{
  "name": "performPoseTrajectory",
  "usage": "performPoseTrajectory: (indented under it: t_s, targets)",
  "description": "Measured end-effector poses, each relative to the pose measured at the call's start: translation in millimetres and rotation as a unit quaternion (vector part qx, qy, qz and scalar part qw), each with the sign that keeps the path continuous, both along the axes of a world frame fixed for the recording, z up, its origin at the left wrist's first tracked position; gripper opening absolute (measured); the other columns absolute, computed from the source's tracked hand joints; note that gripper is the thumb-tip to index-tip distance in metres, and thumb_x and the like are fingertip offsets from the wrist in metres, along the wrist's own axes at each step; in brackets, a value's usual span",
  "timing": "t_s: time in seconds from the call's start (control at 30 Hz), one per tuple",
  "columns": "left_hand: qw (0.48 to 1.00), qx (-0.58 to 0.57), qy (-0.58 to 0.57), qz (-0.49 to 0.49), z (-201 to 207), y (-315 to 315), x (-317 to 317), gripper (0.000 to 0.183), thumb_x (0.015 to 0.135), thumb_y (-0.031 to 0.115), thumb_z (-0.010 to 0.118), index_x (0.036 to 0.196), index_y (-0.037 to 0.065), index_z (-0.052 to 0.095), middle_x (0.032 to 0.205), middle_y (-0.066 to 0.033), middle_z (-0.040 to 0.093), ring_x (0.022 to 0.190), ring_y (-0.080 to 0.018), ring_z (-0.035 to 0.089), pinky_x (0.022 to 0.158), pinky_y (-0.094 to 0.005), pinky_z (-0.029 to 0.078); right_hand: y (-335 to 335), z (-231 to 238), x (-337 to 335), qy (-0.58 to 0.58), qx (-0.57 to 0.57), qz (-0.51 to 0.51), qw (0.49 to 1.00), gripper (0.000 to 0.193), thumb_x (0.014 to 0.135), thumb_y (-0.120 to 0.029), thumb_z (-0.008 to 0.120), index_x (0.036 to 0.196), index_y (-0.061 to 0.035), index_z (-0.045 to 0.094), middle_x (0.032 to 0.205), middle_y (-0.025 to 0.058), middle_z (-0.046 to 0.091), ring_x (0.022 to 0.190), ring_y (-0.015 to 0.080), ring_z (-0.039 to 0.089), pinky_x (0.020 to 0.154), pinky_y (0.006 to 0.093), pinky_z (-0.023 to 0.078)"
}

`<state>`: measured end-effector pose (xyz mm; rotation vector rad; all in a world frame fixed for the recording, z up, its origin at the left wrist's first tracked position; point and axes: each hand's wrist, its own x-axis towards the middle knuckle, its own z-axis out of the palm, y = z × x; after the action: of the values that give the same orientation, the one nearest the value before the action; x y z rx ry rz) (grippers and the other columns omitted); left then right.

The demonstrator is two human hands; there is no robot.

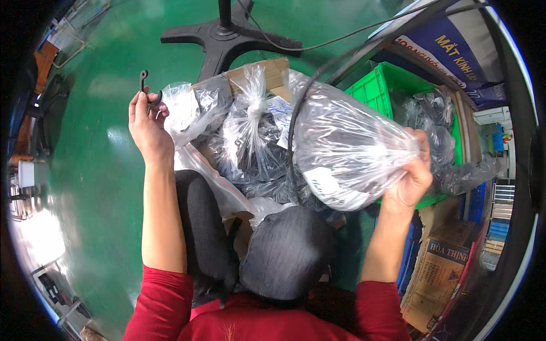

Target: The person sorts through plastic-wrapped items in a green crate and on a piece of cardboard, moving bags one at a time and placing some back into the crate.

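Note:
My left hand is raised over the green floor and pinches a small black hooked plastic part between its fingertips. My right hand grips the gathered end of a large clear plastic bag full of dark parts and holds it up off the pile. Between my hands, a cardboard box holds several more tied clear bags of black parts. My knees in dark trousers sit just below the box.
A green plastic crate with more bagged parts stands at the right, with cardboard boxes and a blue crate below it. A black stand base and a cable lie on the green floor beyond the box.

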<state>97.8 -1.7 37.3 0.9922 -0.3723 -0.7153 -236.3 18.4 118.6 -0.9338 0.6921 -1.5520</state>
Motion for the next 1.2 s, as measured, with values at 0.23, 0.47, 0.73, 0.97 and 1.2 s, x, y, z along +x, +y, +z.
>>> performPoseTrajectory:
  t_s: [0.23,0.47,0.73,0.97,1.2]
  targets:
    - [1.000,0.014,0.015,-0.007,-5,-7,1,0.018,0.080,0.015,0.044,0.092,0.001,0.045,0.068,-0.0032,0.050,0.053,-0.0091,0.044,0.049,-0.0198,0.036,17,-6,-7,0.073,0.041,-0.150,0.985,0.023,0.049,0.006,0.040,0.071,0.0011,0.043,0.067,0.0063,0.047,0.061,0.0140,0.047,0.061,0.0222,0.038]
    - [0.999,-0.004,0.039,-0.031,-4,-14,-13,0.018,0.080,0.015,0.045,0.091,0.002,0.045,0.069,-0.0032,0.050,0.055,-0.0086,0.044,0.050,-0.0187,0.036,70,49,-42,0.325,-0.003,-0.389,0.862,0.018,0.044,0.002,0.043,0.062,-0.0016,0.041,0.064,0.0018,0.038,0.060,0.0101,0.039,0.058,0.0179,0.031]
    - [1.000,0.007,-0.006,-0.011,-7,-14,-10,0.017,0.081,0.014,0.044,0.091,0.001,0.046,0.068,-0.0038,0.051,0.052,-0.0093,0.045,0.048,-0.0194,0.036,75,95,-24,0.267,-0.093,-0.311,0.908,0.023,0.047,-0.009,0.050,0.066,-0.0010,0.038,0.062,0.0041,0.038,0.054,0.0106,0.035,0.052,0.0203,0.032]
    - [0.975,-0.038,-0.039,0.215,9,7,29,0.012,0.079,0.014,0.046,0.085,0.003,0.045,0.069,-0.0041,0.051,0.054,-0.0107,0.045,0.048,-0.0198,0.038,-3,60,103,0.140,-0.043,0.192,0.970,0.016,0.053,-0.004,0.046,0.067,-0.0035,0.041,0.062,0.0024,0.041,0.057,0.0104,0.040,0.051,0.0192,0.032]
    - [0.987,-0.095,-0.028,0.125,-11,15,53,0.018,0.080,0.017,0.043,0.086,0.000,0.048,0.076,-0.0053,0.050,0.065,-0.0130,0.045,0.059,-0.0219,0.038,-24,-56,177,0.317,-0.013,0.195,0.928,0.018,0.049,-0.001,0.054,0.065,0.0021,0.046,0.058,0.0052,0.047,0.056,0.0113,0.044,0.050,0.0261,0.037]
